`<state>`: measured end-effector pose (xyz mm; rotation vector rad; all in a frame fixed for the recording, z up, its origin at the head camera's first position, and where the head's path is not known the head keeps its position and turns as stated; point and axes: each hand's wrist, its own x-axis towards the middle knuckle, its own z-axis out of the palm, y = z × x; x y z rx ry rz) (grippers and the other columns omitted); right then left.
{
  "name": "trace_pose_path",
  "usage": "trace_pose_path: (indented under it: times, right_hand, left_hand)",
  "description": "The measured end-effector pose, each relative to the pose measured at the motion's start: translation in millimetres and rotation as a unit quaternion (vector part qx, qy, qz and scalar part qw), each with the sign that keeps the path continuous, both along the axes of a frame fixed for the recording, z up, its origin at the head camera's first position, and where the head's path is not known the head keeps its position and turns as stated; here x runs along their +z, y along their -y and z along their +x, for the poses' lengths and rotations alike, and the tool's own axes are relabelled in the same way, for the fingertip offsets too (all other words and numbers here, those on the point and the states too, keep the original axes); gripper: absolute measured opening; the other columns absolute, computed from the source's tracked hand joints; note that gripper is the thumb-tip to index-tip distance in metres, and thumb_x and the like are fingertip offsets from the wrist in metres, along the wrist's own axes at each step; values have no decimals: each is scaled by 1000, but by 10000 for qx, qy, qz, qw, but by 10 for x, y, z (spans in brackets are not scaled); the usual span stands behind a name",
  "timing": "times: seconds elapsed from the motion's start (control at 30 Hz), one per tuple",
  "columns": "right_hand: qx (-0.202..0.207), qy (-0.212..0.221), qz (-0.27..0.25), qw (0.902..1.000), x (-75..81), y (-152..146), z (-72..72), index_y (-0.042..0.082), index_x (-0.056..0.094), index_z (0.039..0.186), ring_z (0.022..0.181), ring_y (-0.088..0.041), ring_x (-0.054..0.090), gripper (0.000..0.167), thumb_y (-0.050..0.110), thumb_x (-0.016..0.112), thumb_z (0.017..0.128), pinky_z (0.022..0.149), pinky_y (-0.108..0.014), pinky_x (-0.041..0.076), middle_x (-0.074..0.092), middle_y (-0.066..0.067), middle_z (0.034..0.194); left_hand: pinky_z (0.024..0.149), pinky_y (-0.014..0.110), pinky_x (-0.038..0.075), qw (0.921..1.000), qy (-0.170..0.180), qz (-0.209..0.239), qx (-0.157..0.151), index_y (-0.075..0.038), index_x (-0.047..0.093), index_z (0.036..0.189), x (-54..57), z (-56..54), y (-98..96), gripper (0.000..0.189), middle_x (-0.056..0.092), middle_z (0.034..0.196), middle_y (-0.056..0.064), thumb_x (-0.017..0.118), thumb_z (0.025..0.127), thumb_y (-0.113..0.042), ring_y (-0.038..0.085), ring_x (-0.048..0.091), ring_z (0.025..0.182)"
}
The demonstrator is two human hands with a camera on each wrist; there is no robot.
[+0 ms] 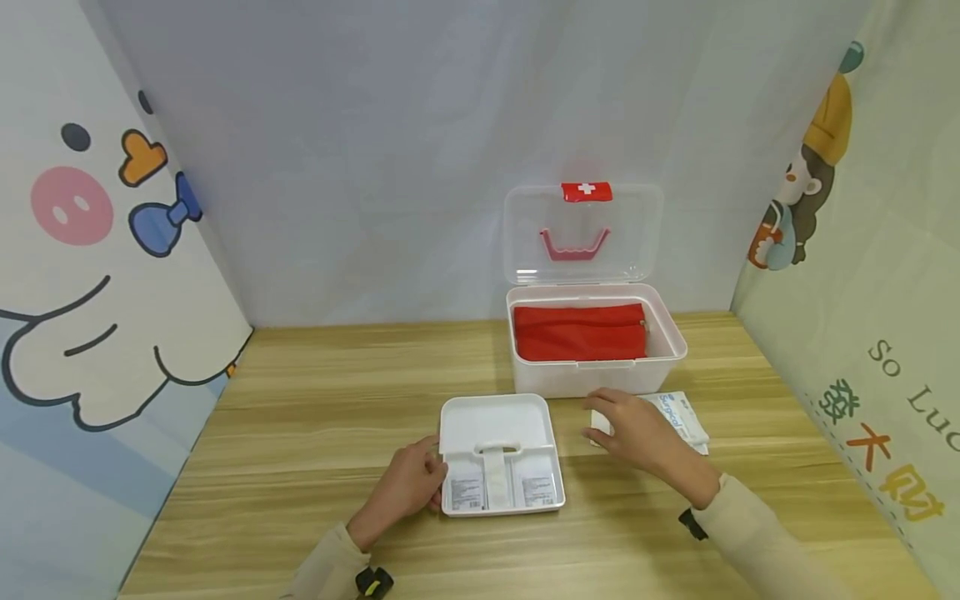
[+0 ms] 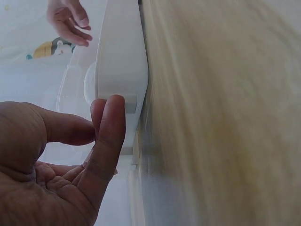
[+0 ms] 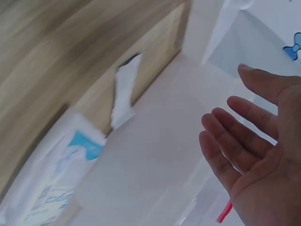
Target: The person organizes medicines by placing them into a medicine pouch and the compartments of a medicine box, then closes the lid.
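Observation:
At the left side of a white divided tray, my left hand has its thumb and bent fingers at the rim. In the left wrist view, the fingertips lie against the tray's side wall. Printed packets sit in the tray's two front corners, with a white strip between them. My right hand hovers with parted fingers beside a white pack marked "Surgical". Partly hidden under it lies a small white piece. In the right wrist view, nothing is between the fingers.
Behind the hands stands a white first-aid box. Its clear lid is raised against the back curtain, and a red zipped pouch lies inside. Printed curtains flank the wooden table.

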<state>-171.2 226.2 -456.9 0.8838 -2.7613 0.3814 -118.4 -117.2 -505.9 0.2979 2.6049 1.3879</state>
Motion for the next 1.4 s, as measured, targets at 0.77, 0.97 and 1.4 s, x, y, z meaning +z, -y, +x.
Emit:
trace_pose_path:
  times: [0.77,0.97,1.4]
  right_hand:
    - [101,741,1005,9921,-389,-211,-139,2,71,103,91,-29,69,25,10,75,79,79,-44,56,72,-12,104]
    - [392,177,975,9943,-433,-198,-153,8,64,79,66,-17,59,11,0,70,74,59,-35,50,67,-3,76]
    - [376,-28,1087,9934,-454,-182,-117,10,55,78,61,-21,60,19,-2,70,75,55,-33,48,63,-4,70]
  left_hand:
    - [41,26,51,10000,60,8,28,12,40,141,-16,2,5,51,60,61,2,52,93,-2,12,58,44]
    - [41,25,51,10000,24,-41,30,13,40,141,-14,1,11,52,60,62,2,53,93,-2,12,58,44]
    - [42,25,51,10000,38,3,40,13,40,141,-15,-3,12,51,59,61,2,52,93,-2,12,58,45]
